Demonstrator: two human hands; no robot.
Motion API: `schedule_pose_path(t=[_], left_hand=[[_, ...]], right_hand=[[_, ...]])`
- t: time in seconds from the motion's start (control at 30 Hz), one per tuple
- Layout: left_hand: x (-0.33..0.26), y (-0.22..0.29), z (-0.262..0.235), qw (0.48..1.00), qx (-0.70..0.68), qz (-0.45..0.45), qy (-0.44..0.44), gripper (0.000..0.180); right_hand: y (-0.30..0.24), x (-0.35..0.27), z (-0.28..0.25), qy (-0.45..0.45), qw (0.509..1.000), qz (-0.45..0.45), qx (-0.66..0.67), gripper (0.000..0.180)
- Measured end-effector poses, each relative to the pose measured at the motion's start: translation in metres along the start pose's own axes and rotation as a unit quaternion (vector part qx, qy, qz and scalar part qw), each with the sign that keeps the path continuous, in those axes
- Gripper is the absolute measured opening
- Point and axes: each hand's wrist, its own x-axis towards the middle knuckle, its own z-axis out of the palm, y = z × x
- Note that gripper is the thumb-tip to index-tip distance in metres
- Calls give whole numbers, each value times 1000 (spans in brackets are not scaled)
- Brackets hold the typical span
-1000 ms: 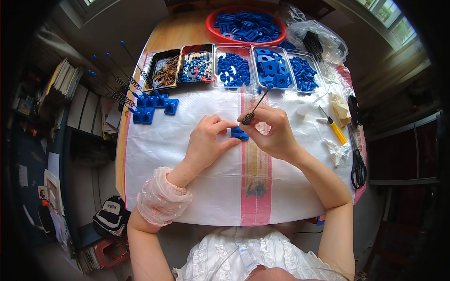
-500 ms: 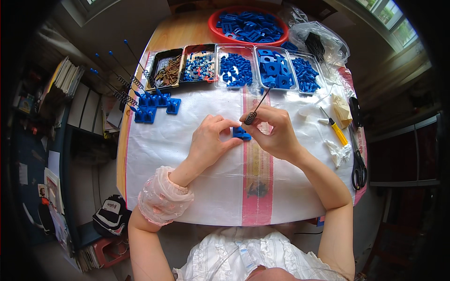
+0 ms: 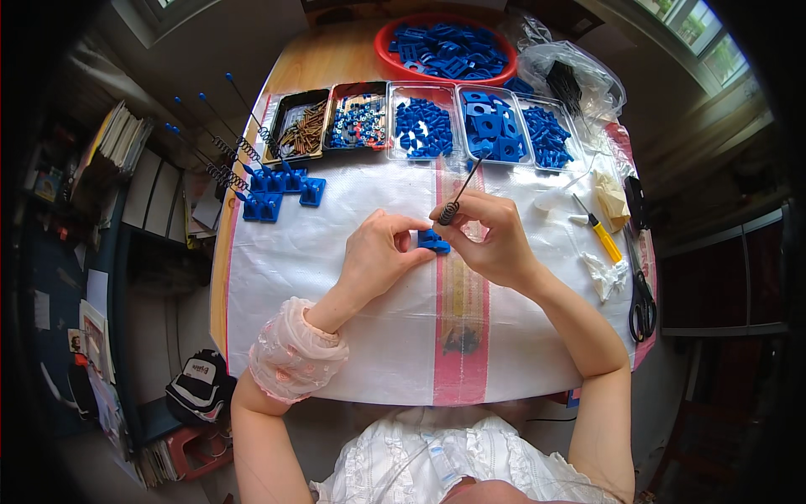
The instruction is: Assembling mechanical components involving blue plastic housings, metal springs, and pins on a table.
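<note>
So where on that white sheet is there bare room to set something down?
Bare sheet shows between the left hand and the blue bases, and toward the near edge, either side of the pink-edged stripe. Crowded: the far edge, with the trays, and the right side, with the yellow-handled tool and scissors.

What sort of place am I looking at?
Probably a room at home used for small assembly: parts trays line the covered table, with a backpack and shelved papers off to its left.

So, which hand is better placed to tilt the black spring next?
Probably the right hand: it pinches the black spring, whereas the left hand has its thumb and forefinger at the blue piece.
</note>
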Motion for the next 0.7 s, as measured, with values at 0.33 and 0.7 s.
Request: schedule_pose_path(t=[0.33, 0.7], left_hand=[[0, 2, -1, 1000, 18, -9, -6, 34], [0, 4, -1, 1000, 11, -19, -2, 34]], right_hand=[[1, 0, -1, -2, 1000, 10, 1, 11], [0, 1, -1, -4, 1000, 15, 4, 11]])
